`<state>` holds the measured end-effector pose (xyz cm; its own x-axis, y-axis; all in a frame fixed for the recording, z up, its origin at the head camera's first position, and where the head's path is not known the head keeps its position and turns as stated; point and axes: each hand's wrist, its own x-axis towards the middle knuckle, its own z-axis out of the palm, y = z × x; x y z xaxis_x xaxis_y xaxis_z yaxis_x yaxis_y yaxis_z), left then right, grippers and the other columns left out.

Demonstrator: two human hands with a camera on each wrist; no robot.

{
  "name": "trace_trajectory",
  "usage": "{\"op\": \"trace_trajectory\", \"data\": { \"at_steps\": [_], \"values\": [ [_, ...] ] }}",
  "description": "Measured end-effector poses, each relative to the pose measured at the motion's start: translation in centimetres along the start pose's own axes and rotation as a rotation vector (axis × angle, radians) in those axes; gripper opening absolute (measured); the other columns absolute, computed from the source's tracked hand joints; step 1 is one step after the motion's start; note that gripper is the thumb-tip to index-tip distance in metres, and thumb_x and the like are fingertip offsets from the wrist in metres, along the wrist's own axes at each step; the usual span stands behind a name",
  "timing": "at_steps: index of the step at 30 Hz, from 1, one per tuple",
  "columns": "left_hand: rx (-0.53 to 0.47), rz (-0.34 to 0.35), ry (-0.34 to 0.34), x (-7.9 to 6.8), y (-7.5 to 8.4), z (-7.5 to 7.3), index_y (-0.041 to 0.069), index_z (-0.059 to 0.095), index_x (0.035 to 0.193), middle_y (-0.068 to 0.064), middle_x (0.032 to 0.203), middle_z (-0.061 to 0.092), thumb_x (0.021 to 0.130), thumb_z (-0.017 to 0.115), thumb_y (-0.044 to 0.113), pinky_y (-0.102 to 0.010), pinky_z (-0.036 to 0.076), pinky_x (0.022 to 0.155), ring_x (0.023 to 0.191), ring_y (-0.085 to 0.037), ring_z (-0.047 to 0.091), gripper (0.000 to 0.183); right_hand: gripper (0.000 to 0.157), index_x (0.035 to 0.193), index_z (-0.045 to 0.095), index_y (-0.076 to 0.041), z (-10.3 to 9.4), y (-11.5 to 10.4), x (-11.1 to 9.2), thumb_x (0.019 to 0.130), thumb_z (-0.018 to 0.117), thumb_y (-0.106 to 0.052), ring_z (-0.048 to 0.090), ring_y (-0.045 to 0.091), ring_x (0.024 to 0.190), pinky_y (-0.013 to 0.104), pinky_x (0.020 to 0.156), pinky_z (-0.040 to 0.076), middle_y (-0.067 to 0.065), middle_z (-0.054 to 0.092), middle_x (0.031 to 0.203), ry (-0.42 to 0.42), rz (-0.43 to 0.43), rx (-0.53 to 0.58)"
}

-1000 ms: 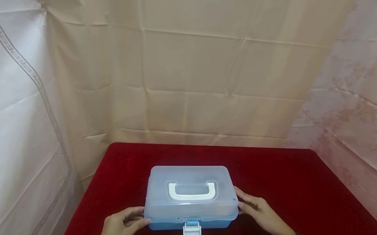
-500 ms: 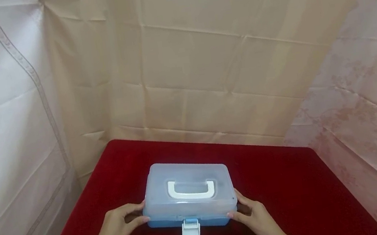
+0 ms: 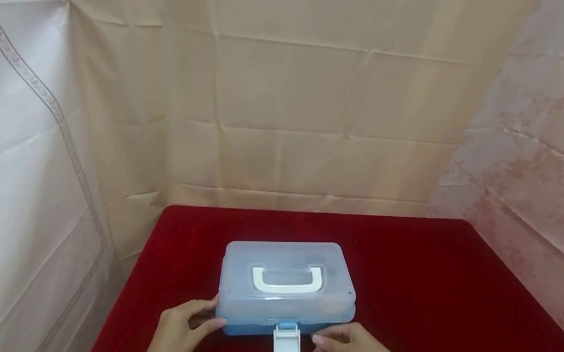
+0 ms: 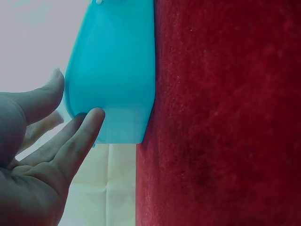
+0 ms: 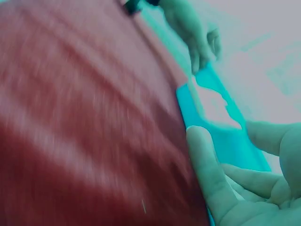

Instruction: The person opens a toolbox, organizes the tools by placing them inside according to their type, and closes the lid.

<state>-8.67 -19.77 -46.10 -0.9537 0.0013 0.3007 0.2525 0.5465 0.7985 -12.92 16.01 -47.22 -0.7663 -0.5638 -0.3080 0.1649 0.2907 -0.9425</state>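
Observation:
A plastic storage box (image 3: 286,280) with a translucent lid and light-blue base stands on the red cloth. Its white carry handle (image 3: 288,286) lies on the lid, and the white front latch (image 3: 286,344) hangs down unfastened. At the box's left end, my left hand (image 3: 177,338) touches the front corner with its thumb and the side with its fingers. The left wrist view shows those fingers (image 4: 77,146) fairly straight against the blue wall. My right hand (image 3: 352,349) is just right of the latch, in front of the box, fingers loosely bent and holding nothing.
Red cloth (image 3: 416,283) covers the table around the box. Beige fabric (image 3: 305,106) hangs behind it, with pale curtains on the left (image 3: 10,208) and right (image 3: 561,161).
My right hand has left the box's right end and moved left along the front toward the latch. The left hand stays at the left end; the box stays in place.

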Motion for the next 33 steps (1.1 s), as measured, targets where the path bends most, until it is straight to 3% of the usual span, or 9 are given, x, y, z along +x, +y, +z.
{"op": "trace_trajectory", "data": {
  "at_steps": [2, 5, 10, 18, 22, 28, 33],
  "values": [
    [-0.003, -0.009, -0.001, 0.1, -0.1, 0.0, 0.006, 0.07, 0.12, -0.005, 0.117, 0.068, 0.074, 0.083, 0.029, -0.023, 0.054, 0.074, 0.097, -0.013, 0.067, 0.052, 0.045, 0.127, 0.063, -0.003, 0.7, -0.2, 0.4, 0.095, 0.063, -0.034, 0.069, 0.02, 0.074, 0.038, 0.073, 0.057, 0.017, 0.069, 0.103, -0.085, 0.014, 0.087],
    [-0.007, -0.009, -0.004, 0.0, -0.1, 0.0, 0.006, 0.07, 0.119, -0.005, 0.117, 0.068, 0.074, 0.082, 0.03, -0.022, 0.054, 0.074, 0.096, -0.013, 0.068, 0.053, 0.043, 0.13, 0.061, -0.005, 1.8, -0.5, 0.7, 0.096, 0.063, -0.03, 0.069, 0.02, 0.077, 0.037, 0.077, 0.056, 0.019, 0.068, 0.104, -0.157, 0.028, 0.153],
    [-0.014, 0.018, -0.016, 0.0, 0.1, 0.1, 0.005, 0.07, 0.12, -0.007, 0.117, 0.068, 0.077, 0.08, 0.033, -0.023, 0.055, 0.074, 0.095, -0.015, 0.068, 0.053, 0.041, 0.124, 0.062, 0.0, 2.9, -0.7, 1.0, 0.095, 0.063, -0.029, 0.067, 0.015, 0.078, 0.033, 0.079, 0.055, 0.019, 0.068, 0.106, -0.174, 0.032, 0.244],
    [-0.013, -0.013, 0.003, 0.0, -0.2, 0.0, 0.007, 0.07, 0.12, -0.005, 0.117, 0.068, 0.074, 0.082, 0.034, -0.023, 0.055, 0.073, 0.097, -0.015, 0.068, 0.055, 0.052, 0.131, 0.056, 0.004, 3.3, -1.2, 0.7, 0.099, 0.056, -0.037, 0.066, 0.008, 0.088, 0.025, 0.092, 0.048, 0.013, 0.066, 0.119, -0.178, 0.133, 0.535],
    [-0.009, -0.029, 0.006, 0.0, -0.1, 0.0, 0.007, 0.07, 0.12, -0.004, 0.118, 0.068, 0.074, 0.083, 0.031, -0.024, 0.055, 0.074, 0.097, -0.015, 0.068, 0.053, 0.046, 0.126, 0.057, 0.003, 3.6, -1.7, 0.7, 0.098, 0.06, -0.033, 0.066, 0.007, 0.088, 0.02, 0.091, 0.047, 0.009, 0.068, 0.11, -0.124, 0.143, 0.617],
    [-0.014, -0.033, 0.005, 0.0, -0.1, 0.1, 0.007, 0.07, 0.12, -0.005, 0.118, 0.068, 0.074, 0.082, 0.029, -0.023, 0.055, 0.073, 0.096, -0.014, 0.068, 0.053, 0.05, 0.111, 0.06, 0.002, 4.3, -1.7, 1.6, 0.096, 0.058, -0.045, 0.062, 0.005, 0.076, 0.015, 0.075, 0.05, 0.001, 0.068, 0.088, 0.019, 0.094, 0.567],
    [-0.019, -0.035, 0.006, 0.0, 0.0, 0.0, 0.007, 0.07, 0.121, -0.005, 0.118, 0.068, 0.074, 0.083, 0.03, -0.024, 0.055, 0.073, 0.095, -0.013, 0.068, 0.054, 0.049, 0.114, 0.058, 0.005, 4.7, -1.1, 1.9, 0.096, 0.06, -0.04, 0.062, 0.007, 0.076, 0.018, 0.075, 0.051, 0.005, 0.068, 0.091, 0.03, 0.087, 0.555]
  ]
}}
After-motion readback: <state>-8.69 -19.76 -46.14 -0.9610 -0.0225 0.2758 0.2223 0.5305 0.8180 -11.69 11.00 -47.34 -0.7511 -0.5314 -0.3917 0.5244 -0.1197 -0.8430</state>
